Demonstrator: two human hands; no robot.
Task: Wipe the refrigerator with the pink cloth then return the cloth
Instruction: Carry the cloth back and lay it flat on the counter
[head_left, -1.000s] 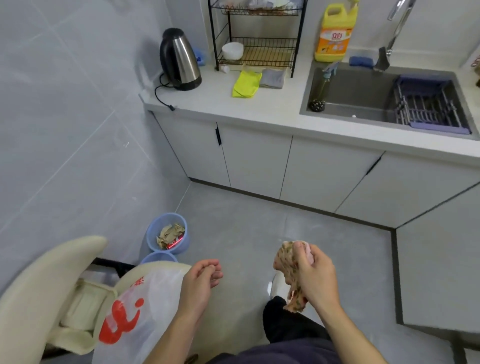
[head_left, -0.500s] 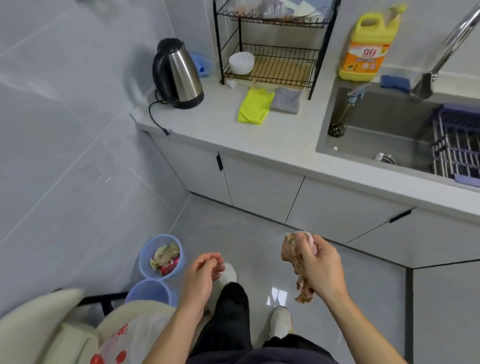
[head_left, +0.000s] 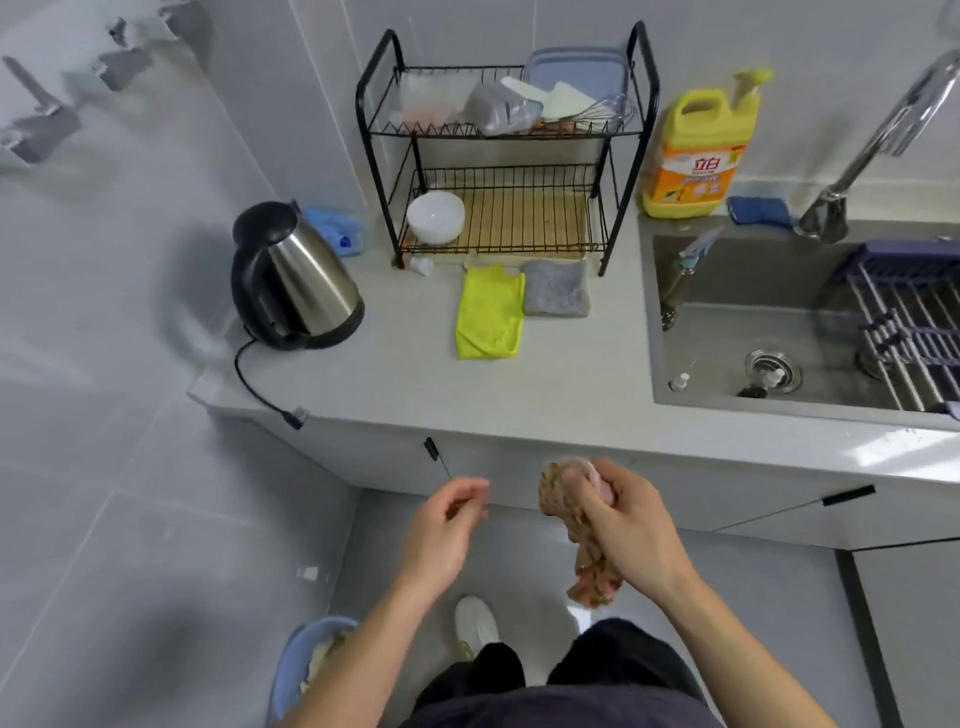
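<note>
Now grips the crumpled pink patterned cloth (head_left: 592, 571) in the curled fingers of the right hand (head_left: 628, 530), long axis dangling floorward below the fist, just short of the pale grey countertop (head_left: 415, 374) ahead, left hand (head_left: 441, 530) alongside, loosely curled, holding nothing.

Only one bit of readable text here, on the soap jug

We can make out the brand "立白" on the orange label of the yellow detergent bottle (head_left: 701, 150), which stands on the tabletop (head_left: 415, 379) at the back corner of the sink (head_left: 779, 296). The smaller print under the brand is too blurry for us to read.
</note>
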